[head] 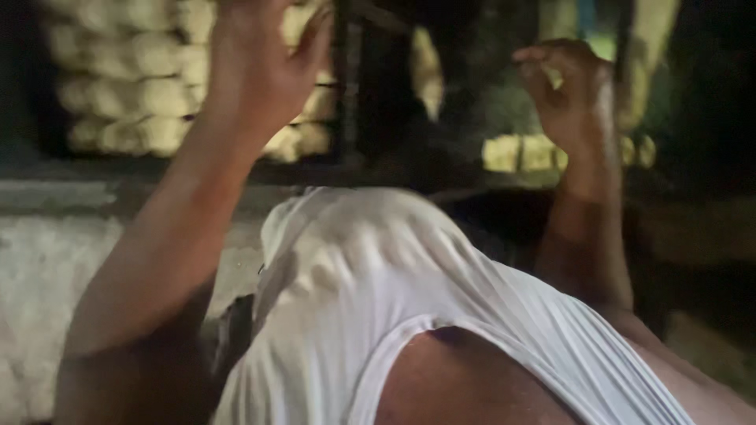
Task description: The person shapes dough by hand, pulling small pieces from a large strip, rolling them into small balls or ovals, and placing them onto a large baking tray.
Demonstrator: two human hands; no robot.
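Reaching up: left hand (264, 59) spread at eleven o'clock, right hand (571, 90) curled near bars (346, 79), grip contents indiscernible. Blur, darkness risk misgrab.

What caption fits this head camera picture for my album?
Left hand and right hand raised toward stacked pale sacks, above a white sleeveless shirt.

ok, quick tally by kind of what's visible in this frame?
Hands: 2 (left hand, right hand), both raised
White sleeveless top: 1
Stack of pale sacks: 1, single sacks too blurred to count
Dark upright post: 1
Total: 5
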